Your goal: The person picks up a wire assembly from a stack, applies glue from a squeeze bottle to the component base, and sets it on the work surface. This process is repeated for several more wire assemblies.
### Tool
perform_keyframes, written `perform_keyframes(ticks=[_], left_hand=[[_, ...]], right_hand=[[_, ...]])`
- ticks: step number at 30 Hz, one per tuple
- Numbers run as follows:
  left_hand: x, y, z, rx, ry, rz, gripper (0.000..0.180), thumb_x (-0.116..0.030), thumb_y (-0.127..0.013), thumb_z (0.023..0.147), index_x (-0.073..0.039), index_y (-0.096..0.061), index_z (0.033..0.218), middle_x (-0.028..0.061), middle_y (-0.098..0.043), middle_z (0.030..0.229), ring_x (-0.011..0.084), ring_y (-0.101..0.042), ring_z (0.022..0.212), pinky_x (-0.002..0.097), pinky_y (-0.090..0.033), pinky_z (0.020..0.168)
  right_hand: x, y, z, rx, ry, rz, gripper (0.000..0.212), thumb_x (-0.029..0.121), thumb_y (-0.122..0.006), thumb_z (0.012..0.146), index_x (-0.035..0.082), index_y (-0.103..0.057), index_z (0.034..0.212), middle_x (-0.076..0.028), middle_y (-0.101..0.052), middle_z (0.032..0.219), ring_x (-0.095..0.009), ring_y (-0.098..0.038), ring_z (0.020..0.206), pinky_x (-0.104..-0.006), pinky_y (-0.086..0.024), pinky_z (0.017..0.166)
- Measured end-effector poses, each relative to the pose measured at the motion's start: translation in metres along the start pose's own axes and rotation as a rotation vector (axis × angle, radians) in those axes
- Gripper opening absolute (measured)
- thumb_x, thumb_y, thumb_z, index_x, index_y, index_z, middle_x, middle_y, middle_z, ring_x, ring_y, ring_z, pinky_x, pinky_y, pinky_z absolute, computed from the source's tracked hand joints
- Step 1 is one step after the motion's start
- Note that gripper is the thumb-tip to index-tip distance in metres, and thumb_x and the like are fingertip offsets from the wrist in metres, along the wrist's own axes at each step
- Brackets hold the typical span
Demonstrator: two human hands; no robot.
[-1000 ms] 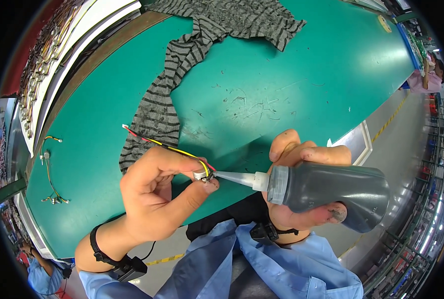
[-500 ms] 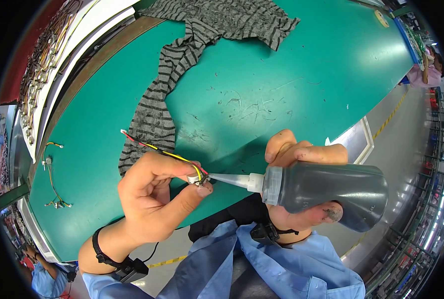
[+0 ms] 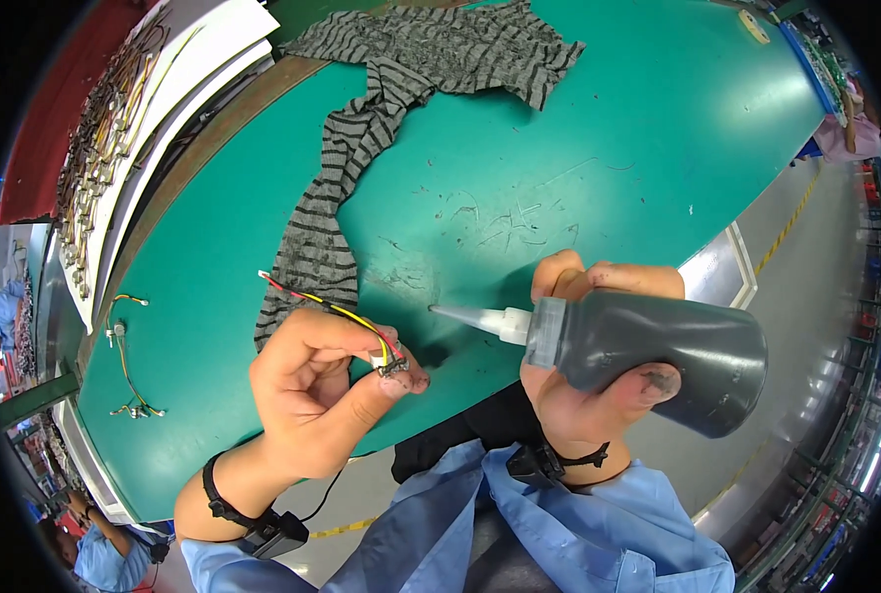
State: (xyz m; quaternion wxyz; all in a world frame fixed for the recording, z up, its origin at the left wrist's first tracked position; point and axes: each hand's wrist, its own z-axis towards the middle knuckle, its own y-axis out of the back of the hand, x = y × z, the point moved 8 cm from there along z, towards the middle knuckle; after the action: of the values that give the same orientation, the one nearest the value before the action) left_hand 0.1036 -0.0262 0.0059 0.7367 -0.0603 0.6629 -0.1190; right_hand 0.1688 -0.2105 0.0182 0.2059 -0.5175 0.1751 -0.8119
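Between thumb and index finger, my left hand (image 3: 312, 395) pinches a small wired component (image 3: 392, 367), its metal end facing right. Red, yellow and black wires (image 3: 340, 308) run from it up and left to a little white plug. My right hand (image 3: 599, 395) is wrapped round a translucent squeeze bottle (image 3: 663, 341) filled with dark grey material. The bottle lies nearly level, and its tapered nozzle (image 3: 470, 314) points left, a short gap away from the component and slightly above it.
A striped grey cloth (image 3: 347, 148) lies across the green table (image 3: 609, 128). Another wired component (image 3: 117, 333) rests at the table's left. Many wired parts hang along a white board (image 3: 188, 69) at upper left. A tape roll (image 3: 754, 27) sits at the far right. Other people are farther off.
The bottle's nozzle has drawn back from the component and lifted, leaving a gap where they met. My left hand has shifted slightly right, turning the component a little.
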Motion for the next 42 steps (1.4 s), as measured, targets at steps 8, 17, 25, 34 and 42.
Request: perform_keyframes(ticks=[8,17,25,34,42], left_hand=[[-0.001,-0.003,0.002,0.035,-0.004,-0.016,0.027,0.012,-0.056,0.083,0.002,-0.047,0.106,0.0142,-0.058,0.102,0.0241,-0.064,0.083,0.0379,-0.054,0.073],[-0.001,-0.001,0.0,0.003,0.01,0.023,0.028,0.012,-0.058,0.082,0.003,-0.047,0.107,0.0153,-0.058,0.102,0.0229,-0.064,0.086,0.0376,-0.055,0.075],[0.001,0.001,-0.001,0.055,-0.019,0.047,0.027,0.012,-0.059,0.082,0.005,-0.048,0.105,0.0167,-0.057,0.103,0.0213,-0.062,0.092,0.0378,-0.058,0.078],[0.001,-0.002,0.001,0.034,0.005,0.013,0.027,0.012,-0.059,0.082,0.005,-0.047,0.105,0.0167,-0.056,0.103,0.0198,-0.061,0.091,0.0377,-0.058,0.079],[0.001,-0.001,-0.001,0.031,0.012,0.019,0.027,0.012,-0.058,0.082,0.005,-0.047,0.105,0.0169,-0.056,0.103,0.0201,-0.061,0.091,0.038,-0.058,0.079]], right_hand=[[-0.004,0.002,-0.002,0.012,-0.065,0.291,0.069,0.057,-0.07,0.074,-0.006,-0.053,0.096,-0.006,-0.05,0.071,-0.017,-0.047,0.059,-0.0335,-0.039,0.057],[0.0,-0.008,-0.001,0.296,0.021,0.184,0.076,0.055,-0.068,0.077,-0.013,-0.051,0.108,-0.012,-0.05,0.092,-0.024,-0.052,0.067,-0.0388,-0.043,0.061],[0.002,-0.016,-0.006,0.278,0.078,0.073,0.076,0.067,-0.058,0.076,-0.003,-0.046,0.103,-0.005,-0.046,0.076,-0.017,-0.049,0.058,-0.0362,-0.041,0.063],[0.001,-0.012,-0.003,0.168,0.024,-0.062,0.075,0.074,-0.052,0.077,0.002,-0.043,0.097,0.0,-0.042,0.062,-0.012,-0.044,0.052,-0.0333,-0.039,0.063],[0.0,-0.008,-0.004,0.277,0.079,0.224,0.076,0.051,-0.073,0.075,-0.012,-0.05,0.11,-0.008,-0.053,0.077,-0.023,-0.052,0.072,-0.0371,-0.043,0.063]])
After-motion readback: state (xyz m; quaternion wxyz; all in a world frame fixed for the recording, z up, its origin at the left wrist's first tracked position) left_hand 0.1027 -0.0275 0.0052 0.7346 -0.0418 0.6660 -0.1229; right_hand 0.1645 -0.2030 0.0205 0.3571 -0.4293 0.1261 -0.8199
